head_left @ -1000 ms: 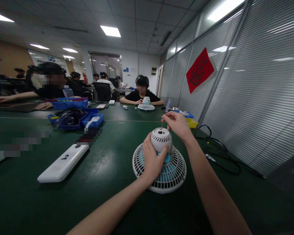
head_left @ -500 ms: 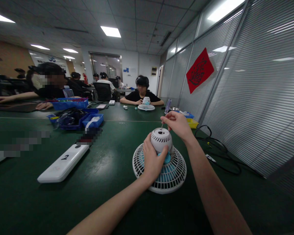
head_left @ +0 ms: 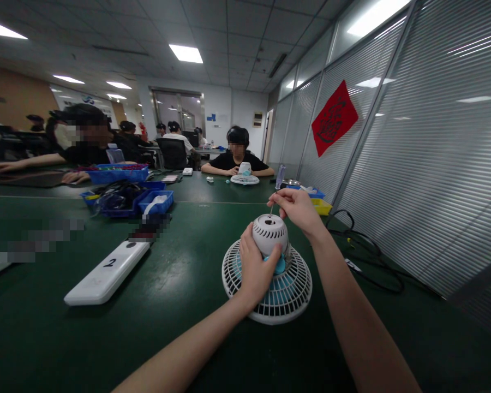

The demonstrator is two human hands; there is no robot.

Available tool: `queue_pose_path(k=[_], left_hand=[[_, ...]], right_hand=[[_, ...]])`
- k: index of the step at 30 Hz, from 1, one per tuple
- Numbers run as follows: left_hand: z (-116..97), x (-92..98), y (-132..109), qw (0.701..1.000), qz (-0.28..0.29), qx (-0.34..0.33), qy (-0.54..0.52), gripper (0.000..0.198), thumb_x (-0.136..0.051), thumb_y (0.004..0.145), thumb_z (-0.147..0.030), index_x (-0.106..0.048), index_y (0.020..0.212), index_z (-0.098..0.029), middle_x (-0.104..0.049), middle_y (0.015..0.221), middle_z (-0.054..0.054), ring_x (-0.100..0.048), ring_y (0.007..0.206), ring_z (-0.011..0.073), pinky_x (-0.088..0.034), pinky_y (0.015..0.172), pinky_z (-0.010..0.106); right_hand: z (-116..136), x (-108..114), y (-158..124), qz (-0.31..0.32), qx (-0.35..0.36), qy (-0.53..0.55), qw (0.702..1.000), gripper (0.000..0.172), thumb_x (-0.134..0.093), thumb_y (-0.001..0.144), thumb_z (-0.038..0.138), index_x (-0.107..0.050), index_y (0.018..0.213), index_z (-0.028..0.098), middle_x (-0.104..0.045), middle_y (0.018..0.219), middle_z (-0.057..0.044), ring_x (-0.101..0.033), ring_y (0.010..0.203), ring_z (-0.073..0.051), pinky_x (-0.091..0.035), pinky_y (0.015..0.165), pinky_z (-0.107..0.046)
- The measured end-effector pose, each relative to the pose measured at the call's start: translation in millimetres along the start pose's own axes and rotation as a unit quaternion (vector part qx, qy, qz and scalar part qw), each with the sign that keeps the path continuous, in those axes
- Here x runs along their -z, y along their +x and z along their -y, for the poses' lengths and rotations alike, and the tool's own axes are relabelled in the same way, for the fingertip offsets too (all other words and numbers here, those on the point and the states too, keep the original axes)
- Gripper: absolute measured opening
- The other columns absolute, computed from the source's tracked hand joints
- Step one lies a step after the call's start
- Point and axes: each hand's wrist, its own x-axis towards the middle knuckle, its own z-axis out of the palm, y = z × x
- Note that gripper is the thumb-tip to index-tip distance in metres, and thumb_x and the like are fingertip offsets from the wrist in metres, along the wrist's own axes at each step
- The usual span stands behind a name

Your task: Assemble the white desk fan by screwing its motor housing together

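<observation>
A small white fan [head_left: 288, 295] lies face down on the green table [head_left: 180, 305], its round white motor housing [head_left: 270, 233] pointing up. My left hand [head_left: 253, 267] is closed round the housing's left side. My right hand [head_left: 297, 210] is closed on a screwdriver [head_left: 279, 180] with a clear blue handle. The screwdriver stands nearly upright and its tip rests on top of the housing. Blue blades show through the grille under my left hand.
A white bar marked 2 [head_left: 106, 273] lies to the left. Blue bins [head_left: 155, 201] with cables stand behind it. A black cable [head_left: 368, 256] loops at the right near the blinds. A yellow tray [head_left: 321, 206] sits beyond the fan. Other people sit at the far tables, one with a similar fan [head_left: 244, 178].
The screwdriver handle has tilted slightly more upright and my right hand has shifted a little. My left hand and the fan have stayed put.
</observation>
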Motion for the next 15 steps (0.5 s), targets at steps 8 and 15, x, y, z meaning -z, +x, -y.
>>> queue_pose_path(k=[8, 15], left_hand=[[-0.7, 0.3, -0.2, 1.0, -0.001, -0.004, 0.0, 0.064, -0.056, 0.078, -0.034, -0.029, 0.133, -0.018, -0.04, 0.139, 0.014, -0.034, 0.132, 0.0267, -0.023, 0.112, 0.046], [-1.3, 0.6, 0.0, 1.0, -0.002, -0.004, -0.003, 0.064, -0.057, 0.077, -0.034, -0.029, 0.133, -0.017, -0.039, 0.139, 0.015, -0.034, 0.133, 0.0271, -0.022, 0.112, 0.046]], right_hand=[[-2.4, 0.2, -0.6, -0.024, 0.021, -0.058, 0.998, 0.018, -0.052, 0.082, 0.027, -0.064, 0.076, 0.014, -0.069, 0.079, -0.006, -0.049, 0.04, -0.007, -0.039, 0.045, -0.023], [-4.6, 0.4, -1.6, -0.048, 0.031, -0.08, 0.995, 0.017, -0.056, 0.079, 0.032, -0.06, 0.073, 0.016, -0.067, 0.07, -0.004, -0.049, 0.041, -0.008, -0.041, 0.044, -0.023]])
